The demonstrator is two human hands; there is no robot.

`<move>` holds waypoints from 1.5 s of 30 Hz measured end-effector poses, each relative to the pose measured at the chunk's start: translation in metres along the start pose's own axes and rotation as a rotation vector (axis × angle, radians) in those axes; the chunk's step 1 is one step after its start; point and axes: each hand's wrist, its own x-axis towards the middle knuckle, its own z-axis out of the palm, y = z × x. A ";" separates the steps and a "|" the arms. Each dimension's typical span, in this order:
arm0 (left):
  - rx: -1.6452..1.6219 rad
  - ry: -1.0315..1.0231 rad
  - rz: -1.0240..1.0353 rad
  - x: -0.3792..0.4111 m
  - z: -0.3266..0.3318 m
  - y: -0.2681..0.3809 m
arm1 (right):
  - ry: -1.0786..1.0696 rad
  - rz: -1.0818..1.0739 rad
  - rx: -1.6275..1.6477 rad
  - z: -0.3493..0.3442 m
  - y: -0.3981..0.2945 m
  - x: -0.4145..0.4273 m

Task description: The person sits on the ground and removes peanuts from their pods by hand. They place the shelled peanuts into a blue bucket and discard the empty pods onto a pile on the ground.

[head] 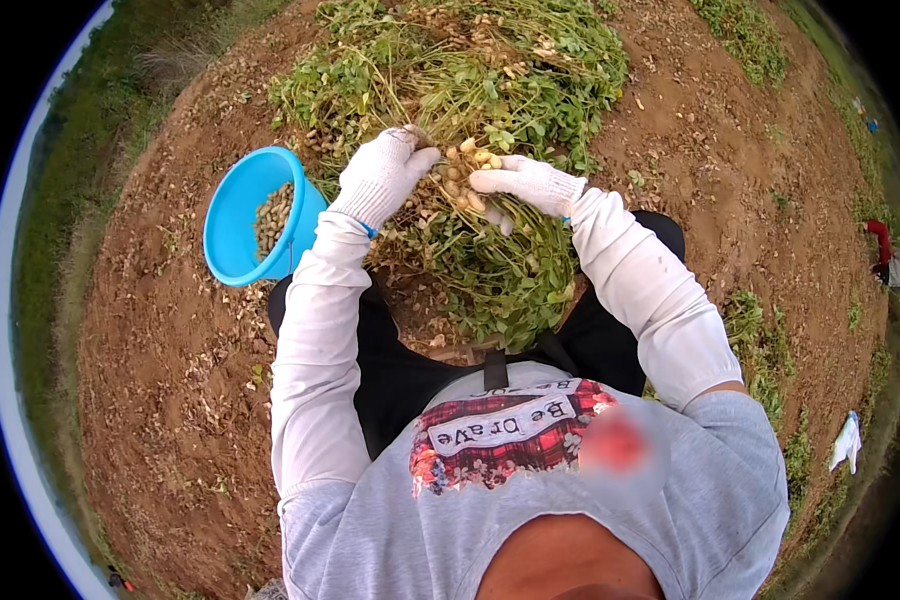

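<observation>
My left hand (pixel 381 171), in a white knitted glove, is closed around the root end of a peanut plant. Several pale peanut pods (pixel 463 176) hang from the roots between my hands. On their right side, my gloved right hand (pixel 526 181) has its thumb and fingers around some of the pods. The plant's leafy stems (pixel 502 262) hang down toward my lap. Left of my left hand stands a light blue plastic bucket (pixel 225 225), tilted in view, with picked peanuts (pixel 274 219) inside.
A large heap of pulled peanut plants (pixel 457 67) lies just beyond my hands, with pods among the stems. Brown soil (pixel 172 360) with dry leaf bits surrounds me. At the far right are a person in a red sleeve (pixel 879 244) and a white cloth or bag (pixel 846 442).
</observation>
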 end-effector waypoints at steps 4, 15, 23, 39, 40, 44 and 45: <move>0.381 -0.059 -0.003 0.011 0.009 -0.027 | 0.223 -0.041 0.028 -0.006 -0.002 0.000; 0.438 -0.056 0.002 -0.009 0.007 -0.072 | 0.083 0.100 -0.033 -0.022 -0.016 0.018; 0.344 -0.593 -0.018 -0.018 0.015 -0.065 | 0.410 -0.070 0.215 -0.049 -0.021 0.005; -0.479 0.164 -0.021 0.019 0.067 0.013 | 0.417 -0.167 0.267 -0.014 0.006 0.047; -0.487 0.112 -0.032 0.020 0.062 0.012 | 0.401 -0.165 0.246 -0.015 0.007 0.046; -0.546 -0.060 -0.079 0.022 0.058 0.004 | 0.291 -0.102 0.172 -0.019 0.000 0.037; -0.567 -0.096 -0.082 0.022 0.056 0.002 | 0.295 -0.105 0.152 -0.019 0.002 0.039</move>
